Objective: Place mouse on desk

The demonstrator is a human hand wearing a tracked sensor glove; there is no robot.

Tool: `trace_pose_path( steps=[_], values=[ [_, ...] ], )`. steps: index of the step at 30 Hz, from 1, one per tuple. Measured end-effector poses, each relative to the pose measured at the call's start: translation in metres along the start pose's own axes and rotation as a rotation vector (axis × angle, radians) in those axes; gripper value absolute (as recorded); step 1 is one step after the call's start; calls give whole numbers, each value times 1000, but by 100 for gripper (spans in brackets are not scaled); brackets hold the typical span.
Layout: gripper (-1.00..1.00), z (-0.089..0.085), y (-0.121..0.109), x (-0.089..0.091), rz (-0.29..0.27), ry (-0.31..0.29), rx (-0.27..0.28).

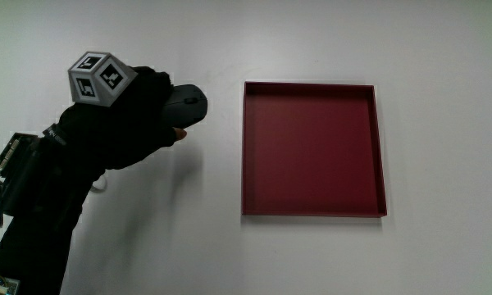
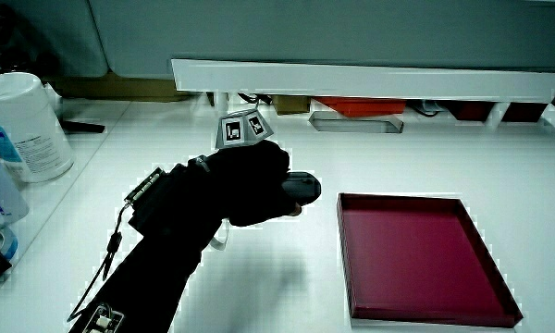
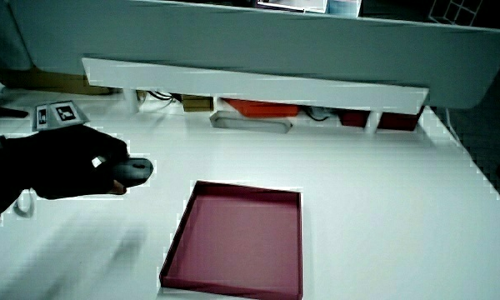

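Note:
A dark grey mouse (image 1: 189, 104) is held in the gloved hand (image 1: 139, 111), whose fingers are curled over its rear half. The hand and mouse are over the white table (image 1: 443, 49), beside the red tray (image 1: 377, 147) and apart from it. In both side views the mouse (image 2: 301, 188) (image 3: 136, 170) sticks out of the black glove (image 2: 245, 180) (image 3: 67, 162) and appears raised above the table surface. The patterned cube (image 1: 98, 78) sits on the back of the hand. The underside of the mouse is hidden.
The shallow red tray (image 2: 347, 250) (image 3: 173, 250) holds nothing. A white tub (image 2: 23, 129) and other containers stand at the table's edge in a side view. A low white shelf (image 2: 351, 79) (image 3: 250, 83) with an orange item under it runs along the partition.

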State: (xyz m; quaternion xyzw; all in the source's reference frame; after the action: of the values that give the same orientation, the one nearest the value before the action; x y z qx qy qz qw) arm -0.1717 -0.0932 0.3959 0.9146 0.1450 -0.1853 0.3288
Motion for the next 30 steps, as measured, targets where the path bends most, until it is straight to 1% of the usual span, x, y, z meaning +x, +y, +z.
trace_pose_path(
  steps=[1,2,3,4,6,8,10,11,12,13,14,15,17,22,24,25,26,27,30],
  values=[
    [0,0,-2,-2,38,1,-8],
    [0,-2,-2,-6,39,18,6],
    [0,-5,-2,-8,64,11,-8],
    [0,-8,0,-11,63,18,-11],
    [0,-15,2,-18,87,23,-14],
    [0,-22,4,-23,109,21,-30],
    [0,-28,5,-26,127,41,-41],
    [0,-33,7,-30,129,37,-41],
    [0,-35,7,-32,137,37,-53],
    [0,-39,8,-36,132,32,-51],
    [0,-41,8,-38,147,19,-60],
    [0,-43,9,-40,153,18,-60],
    [0,-48,10,-41,170,30,-73],
    [0,-62,14,-47,186,51,-88],
    [0,-64,13,-47,186,55,-86],
    [0,-67,15,-50,186,52,-84],
    [0,-67,14,-48,187,57,-93],
    [0,-70,16,-51,185,63,-86],
    [0,-71,15,-49,188,63,-100]
  ],
)
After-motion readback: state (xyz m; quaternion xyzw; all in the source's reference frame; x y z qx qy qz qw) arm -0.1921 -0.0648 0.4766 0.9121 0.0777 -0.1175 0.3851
